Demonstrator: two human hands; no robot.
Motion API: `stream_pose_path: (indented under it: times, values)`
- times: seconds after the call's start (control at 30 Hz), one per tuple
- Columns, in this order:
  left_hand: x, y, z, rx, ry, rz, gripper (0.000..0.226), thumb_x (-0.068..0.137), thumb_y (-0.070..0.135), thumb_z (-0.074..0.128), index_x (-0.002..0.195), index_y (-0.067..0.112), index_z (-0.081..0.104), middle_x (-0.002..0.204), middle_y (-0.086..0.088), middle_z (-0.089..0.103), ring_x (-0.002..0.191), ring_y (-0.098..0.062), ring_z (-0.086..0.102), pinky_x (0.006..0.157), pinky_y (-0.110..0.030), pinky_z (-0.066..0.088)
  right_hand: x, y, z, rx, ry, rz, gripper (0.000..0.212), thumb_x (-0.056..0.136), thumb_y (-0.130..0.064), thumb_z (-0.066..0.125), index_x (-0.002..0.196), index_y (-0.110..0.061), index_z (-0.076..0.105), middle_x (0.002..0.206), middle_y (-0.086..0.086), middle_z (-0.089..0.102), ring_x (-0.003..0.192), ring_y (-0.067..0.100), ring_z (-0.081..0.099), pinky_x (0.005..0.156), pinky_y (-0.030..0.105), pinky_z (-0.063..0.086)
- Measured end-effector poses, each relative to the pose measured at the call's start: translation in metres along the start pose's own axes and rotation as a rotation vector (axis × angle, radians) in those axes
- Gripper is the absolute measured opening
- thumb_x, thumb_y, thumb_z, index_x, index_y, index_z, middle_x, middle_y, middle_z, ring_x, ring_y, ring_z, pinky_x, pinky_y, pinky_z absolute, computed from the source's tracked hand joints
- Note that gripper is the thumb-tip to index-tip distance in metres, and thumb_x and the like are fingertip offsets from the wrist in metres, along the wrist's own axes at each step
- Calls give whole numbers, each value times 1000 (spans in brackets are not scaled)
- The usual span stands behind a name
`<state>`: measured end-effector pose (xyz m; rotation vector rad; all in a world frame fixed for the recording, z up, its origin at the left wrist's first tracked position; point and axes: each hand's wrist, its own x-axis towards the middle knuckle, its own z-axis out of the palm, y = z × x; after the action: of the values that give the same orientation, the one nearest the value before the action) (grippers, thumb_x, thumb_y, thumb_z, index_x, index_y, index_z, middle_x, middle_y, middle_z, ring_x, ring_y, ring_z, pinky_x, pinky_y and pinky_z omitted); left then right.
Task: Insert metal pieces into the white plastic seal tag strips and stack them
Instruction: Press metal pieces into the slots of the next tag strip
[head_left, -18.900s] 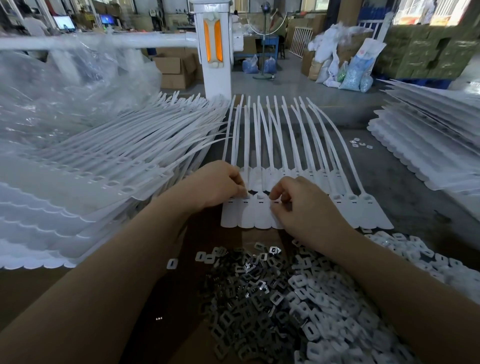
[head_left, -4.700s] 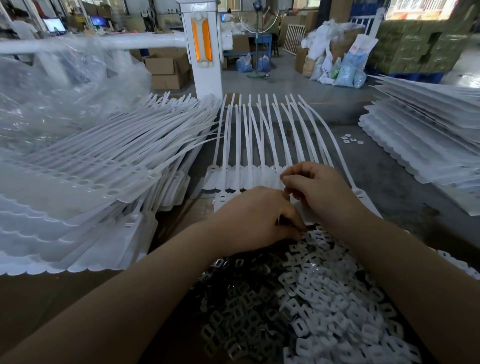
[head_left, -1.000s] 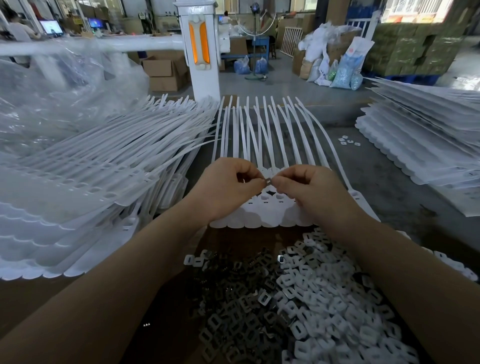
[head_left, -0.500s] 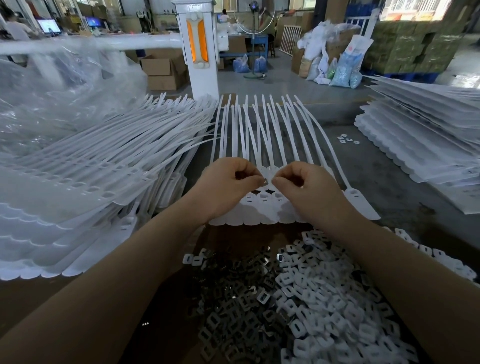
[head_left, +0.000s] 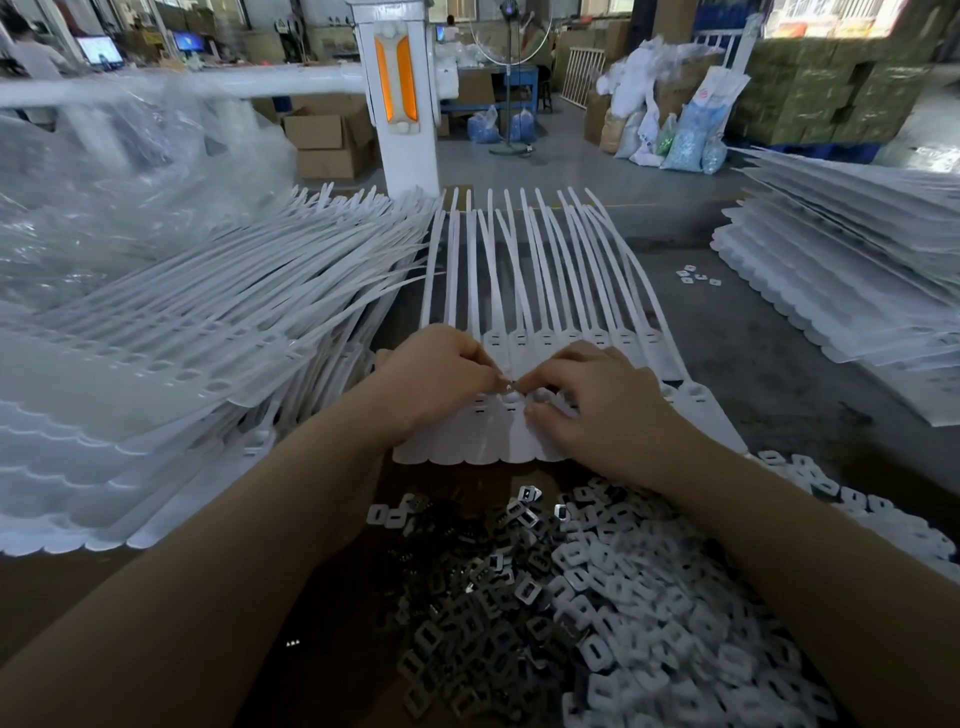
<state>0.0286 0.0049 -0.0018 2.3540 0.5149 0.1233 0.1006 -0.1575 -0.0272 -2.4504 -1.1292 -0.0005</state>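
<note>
Nearest the camera: a loose heap of small slotted metal pieces (head_left: 467, 587), dark and shiny on the left, running into a paler heap of white plastic clips (head_left: 675, 613) on the right; plenty left in both.

Just beyond, on the brown worktop (head_left: 78, 587): a joined sheet of white seal tag strips (head_left: 514, 441), rounded tag ends toward the camera, thin tails fanning away. Resting on its tag heads, both hands. Left hand (head_left: 436, 379) curled, fingertips drawn together at the meeting point in the middle. Right hand (head_left: 597, 400) likewise, thumb and forefinger pinching a tiny metal insert (head_left: 511, 385) over a slot near the sheet's middle, remaining fingers loosely bent on the tags.

Judged mid-sheet: impossible to tell which slots are already filled, too small and partly hidden. A second row of tag heads (head_left: 571, 340) visible behind the hands, slots showing.

To the left, a tall slumped stack of strip sheets (head_left: 156, 374); to the right, further off, another stack (head_left: 841, 291). Which is finished work, which raw stock, not readable here. Beyond, a white post with an orange panel (head_left: 397, 78).
</note>
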Motion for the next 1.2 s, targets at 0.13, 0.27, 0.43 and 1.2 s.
stream_pose_path:
  times: [0.13,0.27,0.43,1.2]
  values:
    - [2,-1,-1,-18,-59,-38,14,80,30,78,69,24,71,67,10,61,68,-6,56,57,-22,40,0,-1,0,-1,-9,-7,28,94,-41,52,120,-38,63,128,-7,49,122,20,41,95,42,30]
    - [4,-1,0,-10,-63,-55,13,78,33,79,71,24,73,65,9,61,64,-5,55,51,-18,36,0,-1,0,2,-15,-6,30,94,-42,52,121,-37,62,129,-6,49,123,20,39,98,43,30]
    - [7,0,3,-14,-52,-92,15,78,35,79,71,23,74,65,6,62,62,-7,54,49,-19,37,0,-1,0,10,-14,-7,30,94,-41,52,121,-37,62,129,-5,49,123,21,40,100,44,31]
    - [9,2,-4,-22,-117,-115,11,90,29,69,79,27,71,88,4,67,83,-10,58,72,-26,43,1,2,-2,75,-38,8,26,94,-41,53,118,-38,62,125,-7,50,122,18,40,102,47,34]
